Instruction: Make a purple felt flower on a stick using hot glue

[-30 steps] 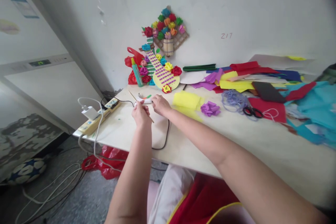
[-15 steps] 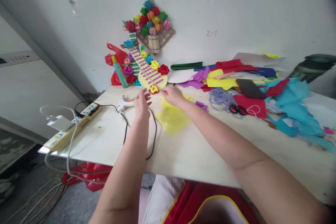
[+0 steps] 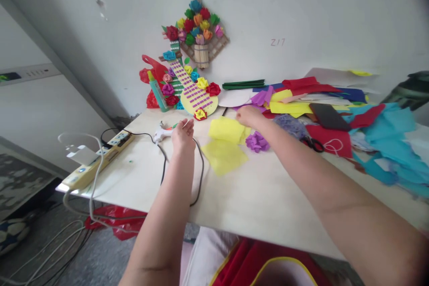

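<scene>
My left hand (image 3: pixel 183 134) is open, its fingers loosely apart, beside the white glue gun (image 3: pixel 161 134). My right hand (image 3: pixel 250 117) has its fingers closed just above the back right of a yellow crepe paper sheet (image 3: pixel 226 129); what they hold, if anything, is hidden. A purple paper flower (image 3: pixel 257 142) lies below my right wrist. Behind my hands a yellow guitar-shaped craft (image 3: pixel 197 98) leans with other decorations against the wall. At its lower end sits a red and yellow paper flower (image 3: pixel 200 114).
On the left stand a power strip (image 3: pixel 100 161) with a white plug-in charger (image 3: pixel 82 155) and a green glue bottle (image 3: pixel 158 93). To the right lie scissors (image 3: pixel 314 144), purple string (image 3: pixel 290 126), a dark flat block (image 3: pixel 329 116) and blue crepe paper (image 3: pixel 385 129). A black cord (image 3: pixel 202 174) crosses the table.
My right hand has moved right, from beside the red and yellow flower to above the yellow paper. More of the purple flower shows. My left hand stays by the glue gun.
</scene>
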`<action>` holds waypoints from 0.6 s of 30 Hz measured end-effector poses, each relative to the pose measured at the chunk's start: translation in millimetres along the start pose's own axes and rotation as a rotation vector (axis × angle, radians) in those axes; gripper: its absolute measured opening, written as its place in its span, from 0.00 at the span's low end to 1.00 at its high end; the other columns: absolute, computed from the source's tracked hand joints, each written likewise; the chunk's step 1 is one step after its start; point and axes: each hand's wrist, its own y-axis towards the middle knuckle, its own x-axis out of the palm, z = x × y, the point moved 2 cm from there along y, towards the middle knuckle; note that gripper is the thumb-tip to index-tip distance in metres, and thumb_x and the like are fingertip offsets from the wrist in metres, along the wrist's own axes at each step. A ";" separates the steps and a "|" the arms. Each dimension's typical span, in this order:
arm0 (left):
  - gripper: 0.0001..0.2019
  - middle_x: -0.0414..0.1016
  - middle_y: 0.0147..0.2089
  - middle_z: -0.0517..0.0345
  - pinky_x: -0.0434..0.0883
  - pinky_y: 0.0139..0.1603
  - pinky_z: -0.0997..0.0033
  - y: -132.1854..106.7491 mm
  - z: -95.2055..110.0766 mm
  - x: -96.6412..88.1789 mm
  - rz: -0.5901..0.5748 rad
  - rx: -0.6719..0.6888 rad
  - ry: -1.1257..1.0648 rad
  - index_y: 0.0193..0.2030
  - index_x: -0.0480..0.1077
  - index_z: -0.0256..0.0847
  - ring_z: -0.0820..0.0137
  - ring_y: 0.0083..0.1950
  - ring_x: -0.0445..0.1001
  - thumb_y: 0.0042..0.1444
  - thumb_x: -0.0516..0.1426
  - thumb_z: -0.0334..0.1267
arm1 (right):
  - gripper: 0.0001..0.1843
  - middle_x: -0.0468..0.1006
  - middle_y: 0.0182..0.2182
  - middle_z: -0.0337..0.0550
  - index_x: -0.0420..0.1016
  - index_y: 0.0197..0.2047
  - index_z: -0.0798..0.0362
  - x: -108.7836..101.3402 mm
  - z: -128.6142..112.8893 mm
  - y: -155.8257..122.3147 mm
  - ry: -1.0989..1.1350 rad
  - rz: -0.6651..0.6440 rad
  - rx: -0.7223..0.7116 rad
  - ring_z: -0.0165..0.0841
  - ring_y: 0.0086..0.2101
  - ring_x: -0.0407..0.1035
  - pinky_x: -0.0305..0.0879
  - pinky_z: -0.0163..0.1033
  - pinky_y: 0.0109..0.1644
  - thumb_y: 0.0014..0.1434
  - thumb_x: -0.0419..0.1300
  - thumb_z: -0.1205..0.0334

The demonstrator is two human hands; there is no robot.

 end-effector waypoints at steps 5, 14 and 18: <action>0.05 0.79 0.43 0.53 0.65 0.52 0.66 11.7 24.9 -22.4 0.109 0.078 0.009 0.31 0.66 0.44 0.68 0.50 0.73 0.51 0.52 0.41 | 0.15 0.77 0.50 0.54 0.79 0.45 0.55 30.3 -112.9 1.4 0.139 -0.033 -0.424 0.42 0.50 0.71 0.65 0.42 0.52 0.59 0.55 0.64; 0.08 0.79 0.47 0.55 0.61 0.53 0.60 7.4 43.8 -57.5 0.285 0.161 0.054 0.34 0.68 0.44 0.65 0.58 0.69 0.51 0.51 0.41 | 0.24 0.70 0.55 0.60 0.68 0.57 0.60 70.7 -221.3 10.0 0.105 -0.118 -0.520 0.45 0.55 0.63 0.61 0.46 0.58 0.57 0.54 0.70; 0.09 0.79 0.45 0.54 0.63 0.49 0.62 4.4 47.0 -68.2 0.301 0.227 0.081 0.34 0.68 0.44 0.64 0.56 0.71 0.50 0.51 0.44 | 0.21 0.70 0.55 0.61 0.67 0.57 0.60 82.3 -234.3 10.5 0.145 -0.087 -0.487 0.44 0.57 0.61 0.60 0.46 0.59 0.61 0.49 0.68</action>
